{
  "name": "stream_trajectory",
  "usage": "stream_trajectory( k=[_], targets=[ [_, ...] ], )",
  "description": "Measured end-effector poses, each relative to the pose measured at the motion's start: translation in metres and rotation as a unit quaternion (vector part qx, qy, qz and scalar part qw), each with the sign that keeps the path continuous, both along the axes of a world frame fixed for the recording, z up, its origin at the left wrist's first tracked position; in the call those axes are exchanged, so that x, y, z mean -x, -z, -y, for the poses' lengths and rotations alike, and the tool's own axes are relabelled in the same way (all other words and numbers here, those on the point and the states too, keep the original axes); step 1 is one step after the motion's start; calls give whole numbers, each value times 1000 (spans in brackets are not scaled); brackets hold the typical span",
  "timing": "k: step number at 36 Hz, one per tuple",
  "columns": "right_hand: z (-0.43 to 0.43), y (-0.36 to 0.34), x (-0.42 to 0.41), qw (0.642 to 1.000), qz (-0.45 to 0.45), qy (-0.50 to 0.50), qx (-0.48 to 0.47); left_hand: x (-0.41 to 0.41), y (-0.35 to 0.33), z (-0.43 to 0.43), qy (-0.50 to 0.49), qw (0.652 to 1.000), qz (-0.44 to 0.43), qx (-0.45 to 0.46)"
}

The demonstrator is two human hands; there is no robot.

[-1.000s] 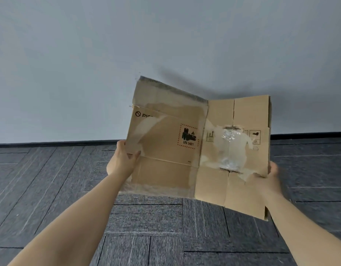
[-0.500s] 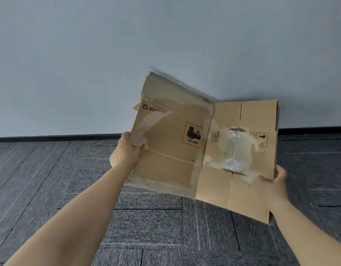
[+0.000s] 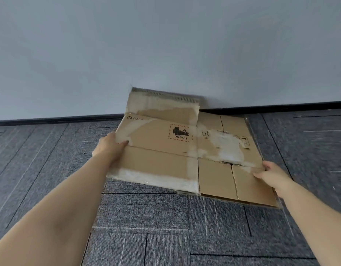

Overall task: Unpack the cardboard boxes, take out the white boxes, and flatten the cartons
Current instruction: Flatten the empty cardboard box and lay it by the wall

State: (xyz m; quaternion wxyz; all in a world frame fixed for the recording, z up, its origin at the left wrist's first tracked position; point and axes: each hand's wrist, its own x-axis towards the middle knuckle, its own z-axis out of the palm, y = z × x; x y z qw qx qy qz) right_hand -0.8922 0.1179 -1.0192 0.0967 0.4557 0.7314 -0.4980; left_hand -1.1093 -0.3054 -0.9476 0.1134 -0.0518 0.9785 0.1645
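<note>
Underfoot, nearest the camera, the floor is grey carpet tile. It is laid in blocks whose ribbing runs in alternating directions, with dark seams between them. Two bare forearms reach out over it.

The left hand grips the left edge of the carton, with its thumb on the upper face and its fingers hidden beneath. The right hand grips the right edge, its fingers curled round the cardboard.

The carton is flattened and held spread between the hands above the floor, tilted so its near edge is lifted. Whether its far right corner touches the floor cannot be told. Its face carries a red-bordered label reading UN 3481, pale torn patches and strips of clear tape. One flap stands up at the far left.

Beyond the carton the tiles run on to a dark skirting. Above it rises a plain pale grey-blue wall that fills the upper half of the view.
</note>
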Motion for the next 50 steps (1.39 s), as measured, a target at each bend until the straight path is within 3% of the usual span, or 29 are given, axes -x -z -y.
stream_trajectory(
  k=[8,12,20,22,25,29,32,35,38,43,47,50],
  targets=[
    [-4,-5,11,999,9,-7,-33,14,-27,-10,8,992,97,76],
    [-10,-14,19,997,8,-11,-78,14,-51,-30,36,985,89,144],
    [-7,-26,21,975,52,-85,-200,0,-49,-28,37,986,106,124],
    [-5,-24,21,972,61,-92,-209,-3,-47,-22,18,992,95,85],
    [-3,-23,20,966,70,-93,-231,-6,-46,-8,-28,992,101,-76],
    [3,-23,15,954,106,-117,-256,-16,-43,18,-84,964,134,-213],
    [17,-23,12,926,141,-188,-295,-26,-35,29,-96,940,167,-282],
    [46,-26,16,925,41,-258,-277,-34,-31,26,-86,918,181,-341],
    [93,-39,22,915,-52,-364,-167,-39,-32,22,-85,910,178,-364],
    [167,-51,32,805,-90,-552,-196,-39,-44,11,-74,930,137,-334],
    [204,-51,38,777,-84,-561,-275,-38,-61,3,-88,935,125,-320],
    [212,-51,41,771,-117,-540,-317,-40,-75,-1,-85,906,152,-385]
  ],
)
